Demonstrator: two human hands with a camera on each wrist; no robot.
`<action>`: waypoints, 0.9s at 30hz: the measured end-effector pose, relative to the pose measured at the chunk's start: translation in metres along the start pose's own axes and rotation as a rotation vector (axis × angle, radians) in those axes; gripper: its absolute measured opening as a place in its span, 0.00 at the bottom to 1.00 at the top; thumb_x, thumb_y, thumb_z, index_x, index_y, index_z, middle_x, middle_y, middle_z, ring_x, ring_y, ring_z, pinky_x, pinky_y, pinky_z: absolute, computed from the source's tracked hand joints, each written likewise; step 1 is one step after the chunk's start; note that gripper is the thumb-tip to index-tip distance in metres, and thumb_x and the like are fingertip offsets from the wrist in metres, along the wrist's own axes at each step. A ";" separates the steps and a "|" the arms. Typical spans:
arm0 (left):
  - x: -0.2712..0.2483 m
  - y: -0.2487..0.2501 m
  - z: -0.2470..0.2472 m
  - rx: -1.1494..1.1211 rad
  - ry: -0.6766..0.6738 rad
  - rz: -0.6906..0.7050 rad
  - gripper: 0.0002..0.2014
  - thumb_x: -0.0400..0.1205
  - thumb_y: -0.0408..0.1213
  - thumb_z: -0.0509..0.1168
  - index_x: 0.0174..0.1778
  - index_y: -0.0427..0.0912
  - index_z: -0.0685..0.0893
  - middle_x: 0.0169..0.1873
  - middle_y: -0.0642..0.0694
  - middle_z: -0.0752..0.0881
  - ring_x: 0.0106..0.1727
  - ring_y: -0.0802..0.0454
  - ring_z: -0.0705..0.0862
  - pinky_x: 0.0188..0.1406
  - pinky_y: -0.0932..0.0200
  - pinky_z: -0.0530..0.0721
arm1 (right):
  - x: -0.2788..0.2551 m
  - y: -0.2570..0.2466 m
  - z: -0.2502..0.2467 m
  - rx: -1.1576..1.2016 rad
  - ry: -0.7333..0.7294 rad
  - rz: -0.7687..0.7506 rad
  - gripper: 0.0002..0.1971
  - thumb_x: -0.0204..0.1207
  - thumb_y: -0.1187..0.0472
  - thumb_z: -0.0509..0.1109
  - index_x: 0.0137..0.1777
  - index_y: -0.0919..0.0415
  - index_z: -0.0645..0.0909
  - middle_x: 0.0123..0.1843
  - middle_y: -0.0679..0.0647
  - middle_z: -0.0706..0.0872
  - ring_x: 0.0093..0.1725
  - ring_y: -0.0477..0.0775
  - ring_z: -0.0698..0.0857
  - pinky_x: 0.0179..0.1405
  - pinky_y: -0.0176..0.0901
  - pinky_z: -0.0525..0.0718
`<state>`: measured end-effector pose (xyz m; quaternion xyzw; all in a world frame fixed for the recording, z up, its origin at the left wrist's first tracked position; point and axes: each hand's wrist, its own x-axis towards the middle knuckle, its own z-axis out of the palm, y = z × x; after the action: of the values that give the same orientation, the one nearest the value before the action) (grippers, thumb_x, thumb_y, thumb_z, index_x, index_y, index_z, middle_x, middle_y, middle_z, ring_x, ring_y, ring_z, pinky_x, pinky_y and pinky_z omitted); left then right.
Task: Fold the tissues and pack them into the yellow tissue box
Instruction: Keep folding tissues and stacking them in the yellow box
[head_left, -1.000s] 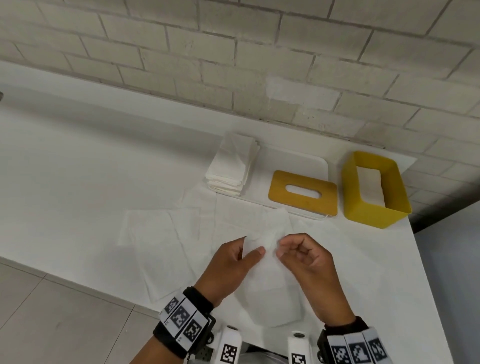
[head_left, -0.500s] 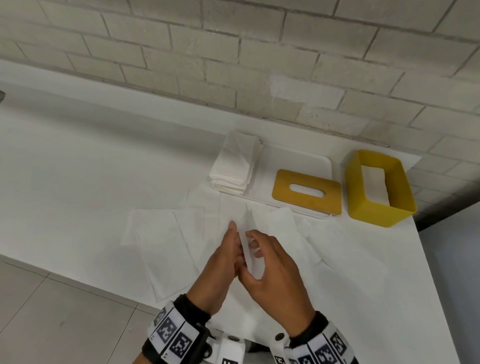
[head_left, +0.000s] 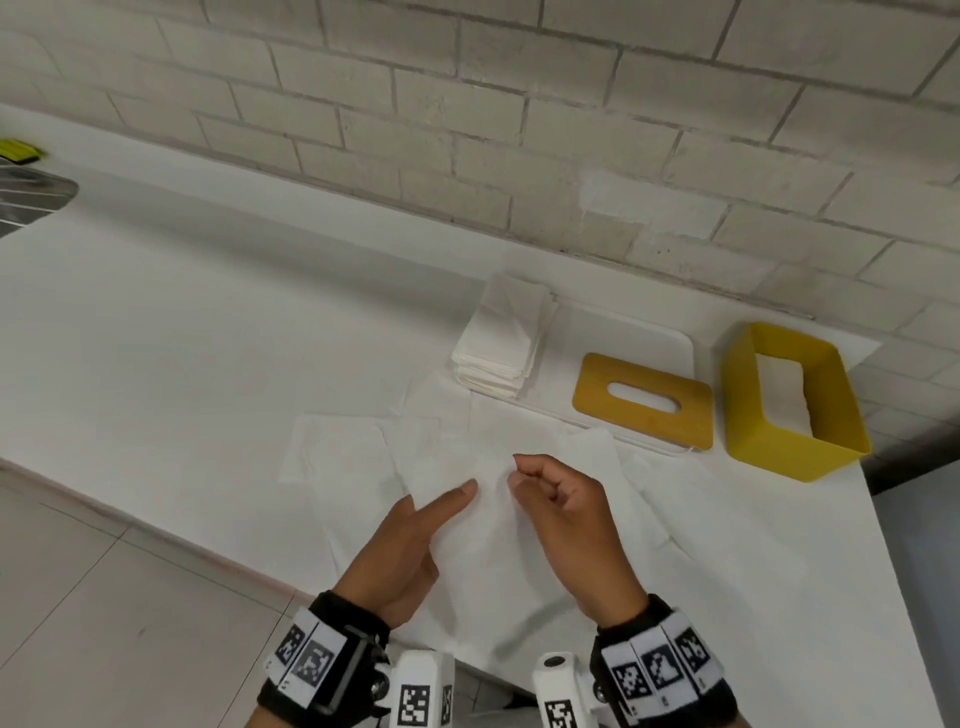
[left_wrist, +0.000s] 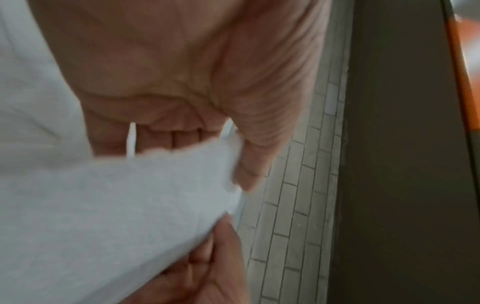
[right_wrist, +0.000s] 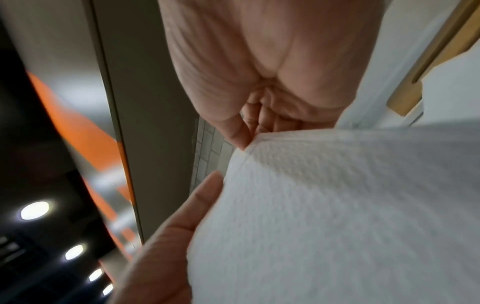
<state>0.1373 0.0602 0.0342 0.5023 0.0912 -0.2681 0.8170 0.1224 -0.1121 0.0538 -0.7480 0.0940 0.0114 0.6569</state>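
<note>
A white tissue (head_left: 483, 545) hangs lifted over the counter's front edge, stretched between both hands. My left hand (head_left: 457, 499) pinches its left side, thumb on top and fingers hidden beneath. My right hand (head_left: 517, 470) pinches its top edge with curled fingers. In the left wrist view the tissue (left_wrist: 130, 205) drapes over the left hand (left_wrist: 233, 164). In the right wrist view the right hand (right_wrist: 244, 135) grips the tissue's (right_wrist: 337, 205) corner. The open yellow tissue box (head_left: 795, 400) stands at the far right with white tissue inside. Its yellow slotted lid (head_left: 641, 397) lies on a white tray (head_left: 623, 332).
A stack of folded tissues (head_left: 504, 338) sits on the tray's left end. Several loose unfolded tissues (head_left: 332, 447) lie spread on the white counter under and around my hands. A brick wall runs along the back. The counter edge (head_left: 156, 519) drops to a tiled floor.
Half a second ago my hands were pressed close together on the tissue. Now they have parted a little, each pinching the sheet, much as one second ago.
</note>
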 end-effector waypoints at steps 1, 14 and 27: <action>0.003 -0.002 -0.003 0.032 0.070 0.001 0.16 0.86 0.38 0.68 0.69 0.39 0.88 0.65 0.37 0.90 0.68 0.39 0.88 0.76 0.37 0.80 | 0.005 0.005 0.001 -0.047 -0.001 0.029 0.08 0.84 0.62 0.71 0.55 0.47 0.89 0.46 0.40 0.93 0.49 0.37 0.90 0.53 0.32 0.84; -0.012 0.010 -0.015 0.092 0.313 0.081 0.12 0.88 0.38 0.67 0.65 0.44 0.90 0.58 0.43 0.94 0.62 0.43 0.91 0.70 0.38 0.84 | 0.128 0.077 0.005 -0.533 0.290 0.476 0.43 0.73 0.53 0.77 0.83 0.59 0.58 0.74 0.64 0.78 0.69 0.68 0.82 0.66 0.58 0.85; -0.009 0.022 -0.024 -0.007 0.319 0.131 0.14 0.90 0.38 0.63 0.67 0.40 0.88 0.59 0.40 0.93 0.62 0.42 0.91 0.69 0.41 0.84 | 0.080 0.054 -0.039 0.380 0.219 0.457 0.10 0.78 0.69 0.75 0.58 0.66 0.84 0.59 0.68 0.90 0.49 0.61 0.89 0.54 0.54 0.86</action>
<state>0.1441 0.0919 0.0430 0.5407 0.1876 -0.1309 0.8095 0.1883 -0.1669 -0.0047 -0.5681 0.3301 0.0603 0.7514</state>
